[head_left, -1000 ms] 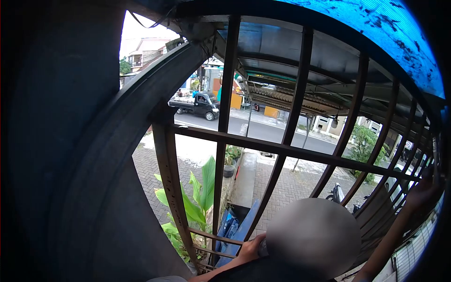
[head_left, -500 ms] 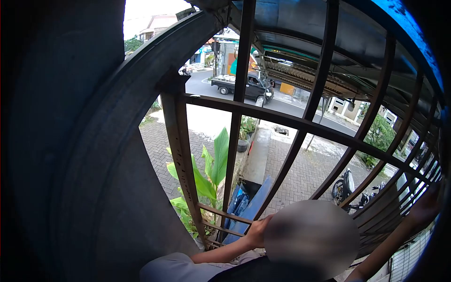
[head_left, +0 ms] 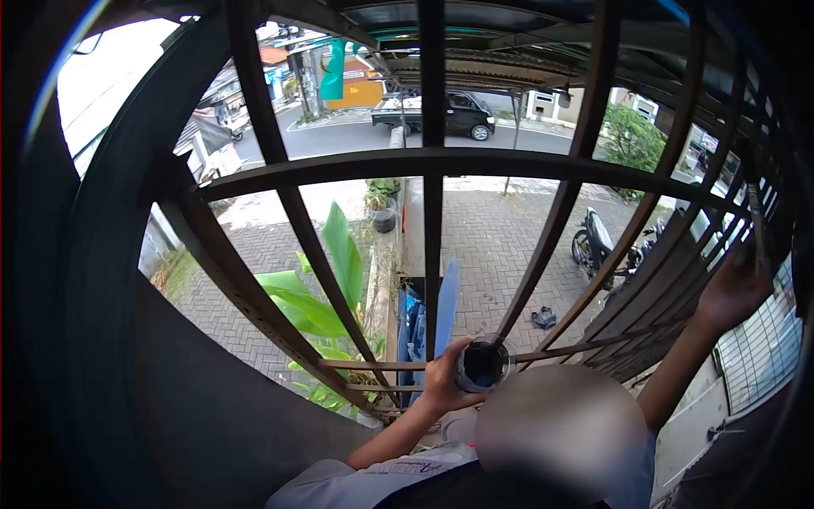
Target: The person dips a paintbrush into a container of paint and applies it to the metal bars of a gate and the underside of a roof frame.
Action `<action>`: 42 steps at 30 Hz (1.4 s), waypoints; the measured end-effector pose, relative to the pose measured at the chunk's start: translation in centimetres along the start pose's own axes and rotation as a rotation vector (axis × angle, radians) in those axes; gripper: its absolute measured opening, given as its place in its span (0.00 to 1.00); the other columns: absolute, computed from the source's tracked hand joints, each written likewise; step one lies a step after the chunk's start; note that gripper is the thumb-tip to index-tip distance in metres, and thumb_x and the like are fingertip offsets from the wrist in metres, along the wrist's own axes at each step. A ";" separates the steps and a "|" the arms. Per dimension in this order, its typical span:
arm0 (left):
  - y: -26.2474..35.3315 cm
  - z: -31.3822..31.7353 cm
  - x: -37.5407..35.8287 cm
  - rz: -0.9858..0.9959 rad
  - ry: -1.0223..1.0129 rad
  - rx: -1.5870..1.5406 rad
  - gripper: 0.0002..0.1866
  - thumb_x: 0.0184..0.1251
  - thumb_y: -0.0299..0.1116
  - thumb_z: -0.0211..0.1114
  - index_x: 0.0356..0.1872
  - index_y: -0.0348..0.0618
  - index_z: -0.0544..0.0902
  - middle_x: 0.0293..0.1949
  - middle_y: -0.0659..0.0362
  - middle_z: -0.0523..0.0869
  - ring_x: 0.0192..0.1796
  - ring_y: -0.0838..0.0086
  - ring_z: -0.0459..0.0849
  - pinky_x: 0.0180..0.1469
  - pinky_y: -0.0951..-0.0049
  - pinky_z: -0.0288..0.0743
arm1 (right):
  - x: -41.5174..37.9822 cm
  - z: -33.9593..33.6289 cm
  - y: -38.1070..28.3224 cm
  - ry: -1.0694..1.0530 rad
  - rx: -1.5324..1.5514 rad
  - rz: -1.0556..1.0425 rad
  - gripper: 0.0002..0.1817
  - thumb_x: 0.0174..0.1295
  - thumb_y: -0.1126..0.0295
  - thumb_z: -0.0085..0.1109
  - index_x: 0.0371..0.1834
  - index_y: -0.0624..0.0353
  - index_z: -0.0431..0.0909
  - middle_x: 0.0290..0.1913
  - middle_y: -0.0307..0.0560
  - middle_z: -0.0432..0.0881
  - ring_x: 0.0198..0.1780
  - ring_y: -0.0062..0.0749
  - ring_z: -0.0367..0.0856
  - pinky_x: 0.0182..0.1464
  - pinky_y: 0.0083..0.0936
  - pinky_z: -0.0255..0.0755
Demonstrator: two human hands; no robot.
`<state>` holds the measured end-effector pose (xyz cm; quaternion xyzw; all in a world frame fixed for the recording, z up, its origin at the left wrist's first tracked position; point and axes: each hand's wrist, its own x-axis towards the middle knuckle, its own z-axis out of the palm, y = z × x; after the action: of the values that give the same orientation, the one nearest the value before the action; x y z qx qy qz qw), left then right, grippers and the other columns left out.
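"What's there, biggest first?"
"One metal grille (head_left: 509, 161); beyond it, one truck (head_left: 465, 113) and one motorcycle (head_left: 602, 242)."
"And the hands?"
"One round container (head_left: 482, 373), near the grille's lower edge, in the left hand (head_left: 443, 377); that grip is spread to its width. The right hand (head_left: 731, 293), toward the grille's right side, closes around one slender tool (head_left: 755, 208)."
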<state>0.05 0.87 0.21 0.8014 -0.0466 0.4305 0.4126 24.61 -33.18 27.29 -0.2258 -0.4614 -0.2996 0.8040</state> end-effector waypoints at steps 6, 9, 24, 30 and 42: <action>-0.9 1.0 -0.7 -0.003 0.092 -0.004 0.52 0.34 0.50 0.88 0.63 0.37 0.71 0.42 0.51 0.90 0.44 0.61 0.93 0.47 0.63 0.87 | -4.0 4.2 0.6 0.069 -0.178 0.016 0.19 0.72 0.59 0.51 0.55 0.61 0.81 0.41 0.48 0.86 0.31 0.26 0.74 0.35 0.25 0.63; -0.8 1.0 -0.9 -0.015 0.109 0.004 0.52 0.34 0.50 0.88 0.62 0.35 0.71 0.43 0.50 0.89 0.44 0.60 0.92 0.48 0.64 0.86 | -5.1 3.6 0.8 0.192 -0.174 0.070 0.19 0.72 0.59 0.50 0.52 0.61 0.81 0.37 0.48 0.86 0.28 0.25 0.75 0.34 0.25 0.65; -0.9 1.4 -0.6 -0.033 0.145 -0.110 0.48 0.38 0.47 0.86 0.58 0.29 0.70 0.43 0.47 0.87 0.41 0.60 0.91 0.48 0.65 0.85 | -9.1 3.0 0.7 0.340 -0.134 0.083 0.17 0.71 0.58 0.50 0.53 0.58 0.78 0.36 0.45 0.83 0.28 0.26 0.77 0.34 0.24 0.69; -0.8 1.5 -0.6 -0.082 0.119 -0.231 0.50 0.39 0.43 0.86 0.61 0.29 0.67 0.44 0.47 0.86 0.44 0.61 0.90 0.50 0.66 0.84 | -12.6 0.6 -0.6 0.412 -0.088 0.125 0.20 0.72 0.57 0.52 0.58 0.56 0.79 0.37 0.46 0.84 0.29 0.24 0.73 0.37 0.25 0.64; -1.9 1.3 -1.4 -0.073 0.030 -0.256 0.52 0.49 0.36 0.83 0.71 0.28 0.60 0.63 0.44 0.75 0.64 0.60 0.79 0.66 0.63 0.77 | -18.5 -2.4 -3.6 0.627 0.019 0.217 0.16 0.71 0.61 0.53 0.55 0.58 0.80 0.37 0.45 0.82 0.29 0.26 0.71 0.35 0.25 0.64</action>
<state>0.85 0.83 -2.36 0.7370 -0.0657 0.4175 0.5274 16.27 -32.31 10.23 -0.1627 -0.1675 -0.2629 0.9361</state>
